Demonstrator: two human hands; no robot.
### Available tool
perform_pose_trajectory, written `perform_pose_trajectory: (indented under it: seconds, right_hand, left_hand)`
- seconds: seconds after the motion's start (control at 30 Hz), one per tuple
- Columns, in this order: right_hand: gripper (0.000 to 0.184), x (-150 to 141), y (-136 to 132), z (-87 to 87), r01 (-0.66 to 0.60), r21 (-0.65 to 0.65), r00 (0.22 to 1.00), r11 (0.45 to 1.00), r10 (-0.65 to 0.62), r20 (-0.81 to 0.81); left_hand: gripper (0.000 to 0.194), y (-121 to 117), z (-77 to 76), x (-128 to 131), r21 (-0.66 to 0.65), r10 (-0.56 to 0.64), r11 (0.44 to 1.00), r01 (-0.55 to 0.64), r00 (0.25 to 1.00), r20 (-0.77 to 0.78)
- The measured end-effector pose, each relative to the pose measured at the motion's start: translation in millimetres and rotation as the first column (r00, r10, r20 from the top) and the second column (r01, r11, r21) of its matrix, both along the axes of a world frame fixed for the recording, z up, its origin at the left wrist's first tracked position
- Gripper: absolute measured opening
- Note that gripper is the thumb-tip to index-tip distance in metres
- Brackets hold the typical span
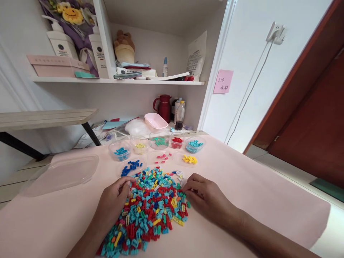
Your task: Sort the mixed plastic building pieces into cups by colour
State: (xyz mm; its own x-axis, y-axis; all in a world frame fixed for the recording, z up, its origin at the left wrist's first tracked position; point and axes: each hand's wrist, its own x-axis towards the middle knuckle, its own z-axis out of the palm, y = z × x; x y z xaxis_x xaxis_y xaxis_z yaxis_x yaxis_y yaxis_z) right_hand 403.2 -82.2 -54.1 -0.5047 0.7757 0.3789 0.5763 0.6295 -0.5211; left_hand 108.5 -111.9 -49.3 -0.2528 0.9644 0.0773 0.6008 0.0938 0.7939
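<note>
A heap of small toy building bricks (pixel 150 208), mostly light blue and red with some yellow, green and white, is spread on the pink tabletop (pixel 228 236). At the heap's upper left edge is my left hand (pixel 114 195), its fingers curled and the thumb pressed to them; whatever they hold is hidden. My right hand (pixel 202 191) rests at the right edge, its bent fingers drawn together among the bricks, and I cannot make out what is between them. A few white bricks (pixel 179 174) lie by its fingertips.
Behind the heap stand clear tubs of sorted bricks, including a dark blue tub (pixel 131 167), a pink one (pixel 162 157), a yellow one (pixel 190 159) and a red one (pixel 177 142). A clear lid (pixel 64 175) lies left. Farther back are a pink basin (pixel 156 122) and a bottle (pixel 180 116).
</note>
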Motion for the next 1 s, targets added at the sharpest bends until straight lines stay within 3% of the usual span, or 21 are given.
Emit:
perform_pose_trajectory:
  seconds: [0.17, 0.37, 0.63, 0.83, 1.0]
  right_hand:
    - [0.016, 6, 1, 4.4, 0.047, -0.153, 0.991, 0.987, -0.066, -0.120]
    - [0.020, 19, 3, 1.8, 0.037, -0.333, 0.995, 0.942, -0.065, -0.073]
    - [0.025, 18, -1, 1.4, -0.092, -0.211, 0.990, 0.973, 0.112, 0.084]
    - [0.026, 17, -1, 2.8, -0.105, -0.183, 0.987, 0.978, 0.124, 0.098]
    - [0.015, 15, -2, 1.7, -0.103, -0.192, 0.989, 0.976, 0.121, 0.083]
  left_hand:
    - [0.039, 0, 0.3, 0, 0.001, -0.006, 1.000, 0.007, 1.000, -0.012]
    - [0.038, 0, 0.6, 0, 0.003, -0.011, 1.000, 0.011, 1.000, -0.025]
    - [0.038, -1, 1.6, 2, -0.030, 0.000, 1.000, -0.003, 0.995, -0.096]
    - [0.038, -1, -0.3, 1, -0.046, -0.020, 0.999, 0.014, 0.992, -0.123]
    - [0.039, -1, -0.4, 0, -0.028, -0.024, 0.999, 0.020, 0.990, -0.141]
